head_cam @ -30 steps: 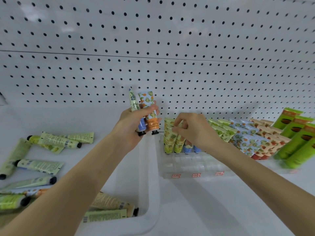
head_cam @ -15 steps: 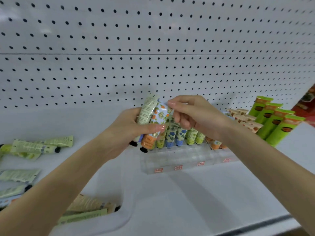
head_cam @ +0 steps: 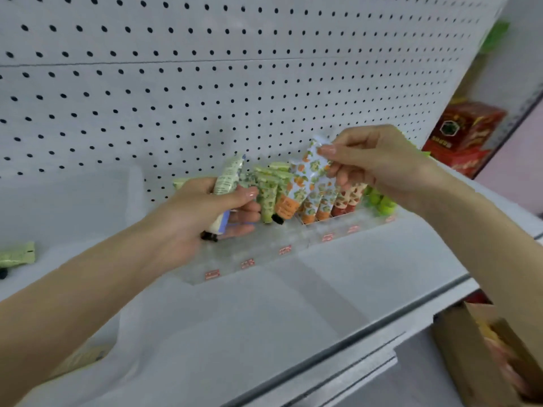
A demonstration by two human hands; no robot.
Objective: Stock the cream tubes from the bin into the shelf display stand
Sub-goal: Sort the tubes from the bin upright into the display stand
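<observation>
The right hand (head_cam: pixel 379 165) has drawn the orange-fruit-printed cream tube with a black cap (head_cam: pixel 307 177) out of the left hand (head_cam: pixel 202 218), which gripped it half a second ago, and the view has swung to the right. Nearest, at lower left, the translucent white plastic bin (head_cam: pixel 123 342) sits on the white metal shelf (head_cam: pixel 338 304), with one blurred pale tube showing through its wall. At lower right, below the shelf edge, stands a brown cardboard box (head_cam: pixel 470 356). Over the shelf, the left hand curls its fingers and thumb around a pale cream tube with a black cap (head_cam: pixel 227 183), cap downward. The right hand pinches the orange-printed tube by its flat crimped end between thumb and fingertips; the tube hangs tilted, cap down, just beside the left fingertips and above the clear acrylic display stand with small red labels (head_cam: pixel 264 257). Behind it, rows of printed cream tubes (head_cam: pixel 323 201) stand cap-down in the stand's compartments, green ones to the left, orange and red-brown to the right. A loose green tube (head_cam: pixel 16 254) lies on the shelf at far left. The white perforated back panel (head_cam: pixel 205 92) rises behind, and a red carton (head_cam: pixel 467 133) sits beyond its right edge.
</observation>
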